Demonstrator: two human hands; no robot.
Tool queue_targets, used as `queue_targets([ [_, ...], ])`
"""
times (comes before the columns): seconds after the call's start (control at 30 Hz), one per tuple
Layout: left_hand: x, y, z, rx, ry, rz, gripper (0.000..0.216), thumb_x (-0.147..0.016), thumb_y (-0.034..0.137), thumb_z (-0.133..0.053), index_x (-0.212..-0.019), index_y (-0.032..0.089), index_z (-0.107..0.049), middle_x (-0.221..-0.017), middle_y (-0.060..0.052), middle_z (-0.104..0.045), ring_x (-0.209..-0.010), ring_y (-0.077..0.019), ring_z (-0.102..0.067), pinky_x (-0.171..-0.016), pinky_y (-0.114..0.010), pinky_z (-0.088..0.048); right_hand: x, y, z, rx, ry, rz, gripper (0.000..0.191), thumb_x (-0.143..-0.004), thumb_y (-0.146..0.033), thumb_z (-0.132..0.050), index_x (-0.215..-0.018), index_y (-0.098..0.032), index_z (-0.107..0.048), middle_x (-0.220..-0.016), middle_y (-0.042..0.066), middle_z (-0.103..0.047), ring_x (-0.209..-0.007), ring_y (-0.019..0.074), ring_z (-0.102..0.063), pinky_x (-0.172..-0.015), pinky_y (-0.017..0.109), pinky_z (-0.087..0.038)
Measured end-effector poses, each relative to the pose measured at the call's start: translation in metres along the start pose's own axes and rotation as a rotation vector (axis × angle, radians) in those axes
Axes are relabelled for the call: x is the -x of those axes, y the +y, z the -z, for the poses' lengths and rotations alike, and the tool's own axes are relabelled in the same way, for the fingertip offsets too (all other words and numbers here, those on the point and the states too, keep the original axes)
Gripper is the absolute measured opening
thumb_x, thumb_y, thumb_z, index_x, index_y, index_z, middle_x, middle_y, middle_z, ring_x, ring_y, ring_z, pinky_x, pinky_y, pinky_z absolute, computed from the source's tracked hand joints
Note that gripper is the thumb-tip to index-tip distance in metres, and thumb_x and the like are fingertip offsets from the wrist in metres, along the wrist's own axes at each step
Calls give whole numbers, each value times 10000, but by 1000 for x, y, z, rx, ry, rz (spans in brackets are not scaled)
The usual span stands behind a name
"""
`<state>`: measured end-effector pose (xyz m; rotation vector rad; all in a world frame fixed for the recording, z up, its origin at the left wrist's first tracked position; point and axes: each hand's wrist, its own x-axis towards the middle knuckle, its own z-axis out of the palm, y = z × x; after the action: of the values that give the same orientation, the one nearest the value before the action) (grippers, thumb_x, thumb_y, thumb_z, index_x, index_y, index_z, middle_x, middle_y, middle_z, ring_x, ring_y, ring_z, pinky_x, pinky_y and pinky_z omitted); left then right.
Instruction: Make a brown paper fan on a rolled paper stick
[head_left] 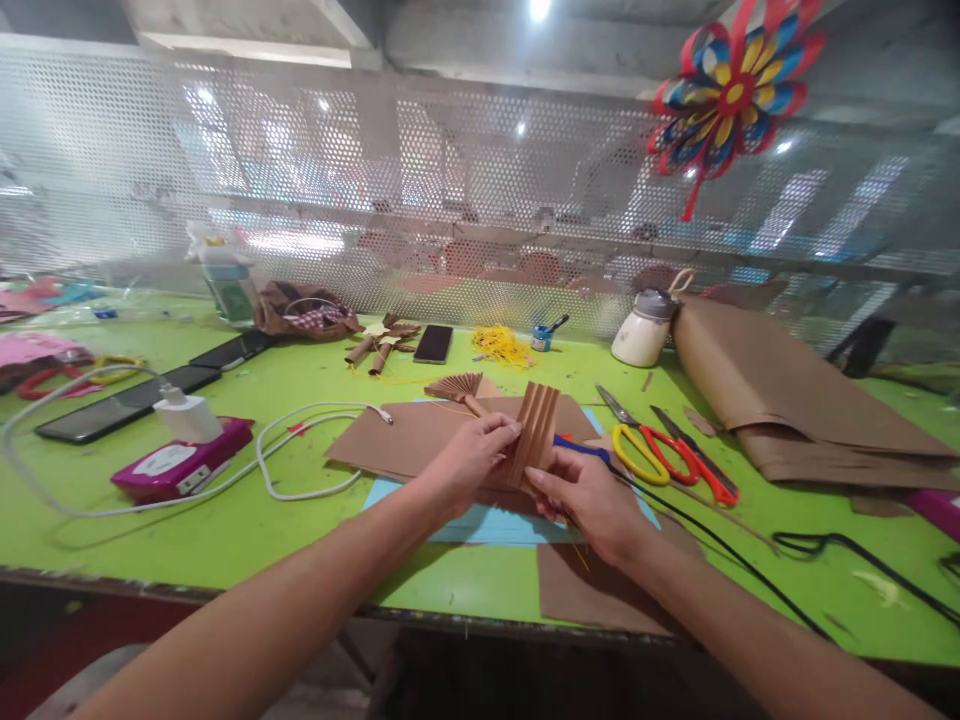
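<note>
Between my two hands is a strip of brown paper folded in accordion pleats (pixel 537 428), held above the table. My left hand (pixel 480 450) pinches its left edge with thumb and fingers. At the lower right edge, my right hand (pixel 581 490) grips it, thumb on the front. Beneath lie brown paper sheets (pixel 390 435) over light blue paper (pixel 480 525). Just behind my left hand rests a small pleated paper fan (pixel 456 386) with a rolled stem. A blue-handled tool (pixel 581 449) with a black cord lies behind my right hand, partly hidden.
Yellow scissors (pixel 637 455) and red scissors (pixel 671 455) lie right, beside an orange cutter (pixel 716 482). Folded brown paper (pixel 795 390) stands behind them. A purple power strip (pixel 184 462) with a white cable is at left. A phone (pixel 433 344) and yellow shreds (pixel 501 345) lie at the back.
</note>
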<state>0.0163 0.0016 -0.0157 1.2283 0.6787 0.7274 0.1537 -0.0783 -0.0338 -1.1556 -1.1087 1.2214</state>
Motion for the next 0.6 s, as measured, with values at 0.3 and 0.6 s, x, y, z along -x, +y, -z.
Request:
queue_targets([
  [0.3, 6, -4, -14, -30, 162, -99, 252, -763, 417, -573, -733, 186, -476, -578, 49, -515, -495, -95, -479, -490, -211, -390, 2, -2, 0, -32, -56, -11, 256, -719, -366, -721, -789, -148, -607, -636, -22, -558, -515, 82, -487, -487, 224, -368],
  [0.6, 12, 1, -18, 121, -30, 2, 220, -765, 382, -574, -781, 182, -482, -596, 22, -538, -471, -144, -543, -439, -282, -484, 4, 2, 0, -75, -83, 1, 205, -739, -324, -711, -757, -148, -609, -646, -26, -554, -520, 74, -464, -498, 228, -369],
])
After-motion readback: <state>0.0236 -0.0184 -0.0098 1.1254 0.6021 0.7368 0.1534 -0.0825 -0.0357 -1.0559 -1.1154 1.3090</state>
